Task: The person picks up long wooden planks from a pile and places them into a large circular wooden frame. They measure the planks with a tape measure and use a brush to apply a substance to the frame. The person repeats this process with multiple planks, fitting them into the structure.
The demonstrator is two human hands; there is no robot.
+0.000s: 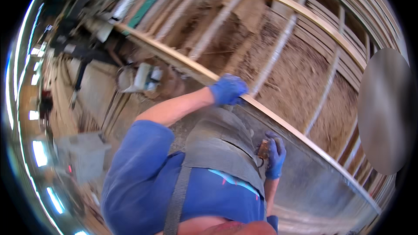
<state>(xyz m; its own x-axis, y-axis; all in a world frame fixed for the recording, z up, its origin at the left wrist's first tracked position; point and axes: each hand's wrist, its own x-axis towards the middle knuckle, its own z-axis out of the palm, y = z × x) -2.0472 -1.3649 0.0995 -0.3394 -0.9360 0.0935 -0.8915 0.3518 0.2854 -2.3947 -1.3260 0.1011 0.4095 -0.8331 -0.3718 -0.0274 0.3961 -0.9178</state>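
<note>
A blue-gloved left hand [228, 89] is clasping the long, pale wooden strip [287, 126] slanting rightward ahead of the blue-gloved right hand [275, 155] holding a small brown object [263, 149]

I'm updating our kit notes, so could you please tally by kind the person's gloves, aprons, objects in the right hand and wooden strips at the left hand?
Blue gloves: 2, on the left hand and right hand
Grey apron: 1
Small brown object in the right hand: 1
Pale wooden strip at the left hand: 1
Total: 5
</note>
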